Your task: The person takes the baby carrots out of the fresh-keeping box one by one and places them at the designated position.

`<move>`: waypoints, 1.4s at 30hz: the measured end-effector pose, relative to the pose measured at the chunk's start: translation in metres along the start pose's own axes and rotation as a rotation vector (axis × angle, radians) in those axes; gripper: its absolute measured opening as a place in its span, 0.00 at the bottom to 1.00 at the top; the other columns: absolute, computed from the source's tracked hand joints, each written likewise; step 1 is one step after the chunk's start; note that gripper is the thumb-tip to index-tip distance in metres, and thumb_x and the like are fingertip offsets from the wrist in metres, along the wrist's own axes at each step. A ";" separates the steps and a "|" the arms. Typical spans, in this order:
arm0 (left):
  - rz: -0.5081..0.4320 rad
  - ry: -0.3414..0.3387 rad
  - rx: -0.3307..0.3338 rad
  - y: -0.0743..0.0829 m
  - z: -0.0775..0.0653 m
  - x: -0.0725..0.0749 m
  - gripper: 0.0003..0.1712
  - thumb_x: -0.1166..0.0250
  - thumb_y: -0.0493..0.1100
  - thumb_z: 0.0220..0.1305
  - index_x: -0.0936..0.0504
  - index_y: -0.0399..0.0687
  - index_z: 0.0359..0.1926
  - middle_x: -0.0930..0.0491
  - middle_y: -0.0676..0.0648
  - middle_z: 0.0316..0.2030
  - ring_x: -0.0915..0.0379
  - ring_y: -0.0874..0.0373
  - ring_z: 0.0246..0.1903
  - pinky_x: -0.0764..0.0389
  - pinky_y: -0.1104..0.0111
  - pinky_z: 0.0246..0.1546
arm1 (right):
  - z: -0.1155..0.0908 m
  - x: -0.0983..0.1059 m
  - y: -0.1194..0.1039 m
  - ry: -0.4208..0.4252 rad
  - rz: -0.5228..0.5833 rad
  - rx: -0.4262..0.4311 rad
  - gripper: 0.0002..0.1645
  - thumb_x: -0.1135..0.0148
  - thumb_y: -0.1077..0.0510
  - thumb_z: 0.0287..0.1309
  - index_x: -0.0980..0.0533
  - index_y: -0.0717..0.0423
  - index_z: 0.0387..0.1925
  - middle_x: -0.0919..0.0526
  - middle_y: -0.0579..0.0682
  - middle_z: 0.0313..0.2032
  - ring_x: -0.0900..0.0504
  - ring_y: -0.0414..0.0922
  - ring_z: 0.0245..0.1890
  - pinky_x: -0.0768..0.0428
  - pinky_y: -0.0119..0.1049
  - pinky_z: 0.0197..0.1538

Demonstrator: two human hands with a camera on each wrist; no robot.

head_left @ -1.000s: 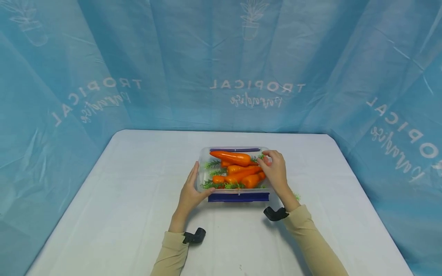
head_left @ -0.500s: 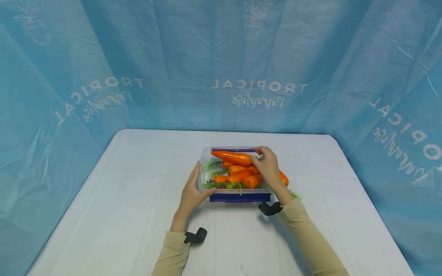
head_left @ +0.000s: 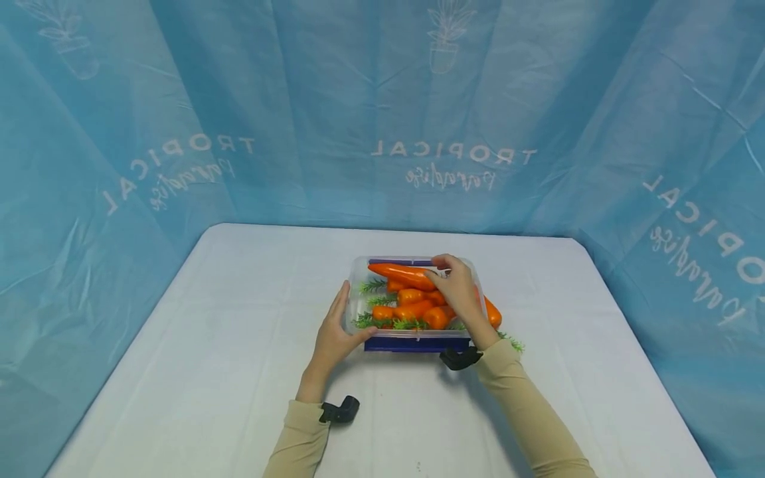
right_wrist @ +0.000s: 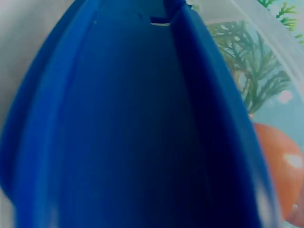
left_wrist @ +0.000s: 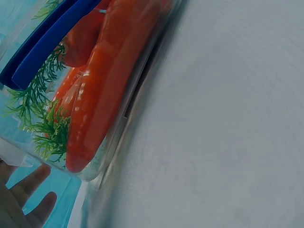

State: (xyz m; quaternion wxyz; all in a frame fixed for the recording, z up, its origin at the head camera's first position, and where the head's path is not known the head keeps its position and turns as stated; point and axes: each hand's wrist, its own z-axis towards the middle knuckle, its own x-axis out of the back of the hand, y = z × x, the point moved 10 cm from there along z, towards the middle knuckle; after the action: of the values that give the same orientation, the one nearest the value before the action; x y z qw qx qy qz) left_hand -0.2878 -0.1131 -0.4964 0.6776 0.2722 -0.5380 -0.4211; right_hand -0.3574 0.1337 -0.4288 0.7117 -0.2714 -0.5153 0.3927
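Note:
A clear plastic storage box [head_left: 352, 309] with blue clip flaps [head_left: 416, 344] holds several orange carrots [head_left: 414, 311] with feathery green tops. My left hand [head_left: 332, 333] rests against the box's left end, fingers straight along the wall and thumb at the near rim. Its spread fingers [left_wrist: 31, 187] show beside the box in the left wrist view. Over the box, my right hand [head_left: 457, 285] pinches the thick end of the uppermost carrot [head_left: 394, 271] between thumb and fingers. That carrot's tip points left. The right hand is out of the right wrist view, where a blue flap [right_wrist: 133, 118] fills the middle.
Another carrot [head_left: 493, 313] lies just outside the box's right side, partly hidden by my right wrist, with green leaves [head_left: 514, 342] nearby. The white-covered table [head_left: 239, 318] is backed by a blue curtain [head_left: 335, 179] on three sides.
My right hand has moved left from the box's right end to the top carrot's thick end, uncovering the carrot outside the box. The left hand stays at the box's left end.

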 end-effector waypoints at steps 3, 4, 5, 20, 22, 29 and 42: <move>0.000 0.001 0.009 0.000 -0.001 0.000 0.61 0.28 0.59 0.47 0.55 0.59 0.75 0.51 0.47 0.75 0.51 0.43 0.73 0.44 0.42 0.68 | 0.000 -0.003 0.003 -0.010 0.000 -0.005 0.17 0.33 0.62 0.54 0.22 0.68 0.44 0.18 0.65 0.43 0.21 0.58 0.45 0.21 0.52 0.50; 0.001 0.002 0.011 0.000 -0.001 0.000 0.61 0.28 0.59 0.47 0.55 0.59 0.75 0.51 0.46 0.75 0.51 0.43 0.73 0.43 0.42 0.68 | -0.001 -0.004 0.004 -0.013 -0.004 -0.007 0.16 0.33 0.62 0.54 0.22 0.68 0.43 0.18 0.65 0.43 0.20 0.58 0.45 0.21 0.52 0.51; -0.001 0.002 0.012 0.000 -0.001 0.000 0.61 0.28 0.59 0.47 0.55 0.59 0.75 0.51 0.46 0.75 0.51 0.43 0.73 0.43 0.42 0.67 | -0.001 -0.005 0.004 -0.016 -0.008 -0.008 0.16 0.33 0.62 0.54 0.22 0.68 0.43 0.18 0.65 0.42 0.20 0.58 0.45 0.21 0.52 0.51; -0.006 0.007 0.011 -0.001 -0.001 -0.002 0.60 0.28 0.58 0.48 0.55 0.60 0.75 0.51 0.47 0.75 0.52 0.44 0.73 0.44 0.43 0.68 | -0.003 -0.014 0.015 -0.130 -0.140 -0.089 0.24 0.34 0.61 0.55 0.25 0.64 0.53 0.19 0.61 0.52 0.22 0.56 0.54 0.24 0.50 0.59; -0.008 0.007 0.010 0.000 -0.001 -0.001 0.60 0.28 0.58 0.48 0.55 0.60 0.75 0.51 0.47 0.75 0.52 0.44 0.73 0.44 0.42 0.68 | -0.004 -0.017 0.017 -0.164 -0.158 -0.108 0.26 0.34 0.60 0.55 0.26 0.63 0.55 0.20 0.61 0.55 0.23 0.55 0.56 0.25 0.50 0.61; -0.011 0.004 0.009 0.001 0.000 -0.002 0.60 0.28 0.57 0.48 0.56 0.61 0.75 0.51 0.47 0.75 0.52 0.45 0.73 0.45 0.43 0.68 | -0.003 -0.022 0.016 -0.225 -0.219 -0.077 0.32 0.32 0.62 0.53 0.29 0.62 0.60 0.23 0.61 0.57 0.24 0.56 0.57 0.25 0.50 0.61; -0.005 0.004 0.014 0.000 0.001 -0.001 0.60 0.28 0.58 0.48 0.56 0.62 0.75 0.51 0.46 0.75 0.52 0.43 0.73 0.43 0.42 0.68 | -0.005 -0.024 0.014 -0.244 -0.283 -0.063 0.31 0.31 0.63 0.52 0.28 0.63 0.58 0.22 0.62 0.56 0.24 0.57 0.56 0.27 0.50 0.63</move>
State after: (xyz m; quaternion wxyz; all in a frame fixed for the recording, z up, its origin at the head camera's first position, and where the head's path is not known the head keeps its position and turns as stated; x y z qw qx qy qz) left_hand -0.2887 -0.1121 -0.4968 0.6757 0.2790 -0.5387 -0.4187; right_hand -0.3604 0.1207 -0.4538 0.6834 -0.1686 -0.6428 0.3022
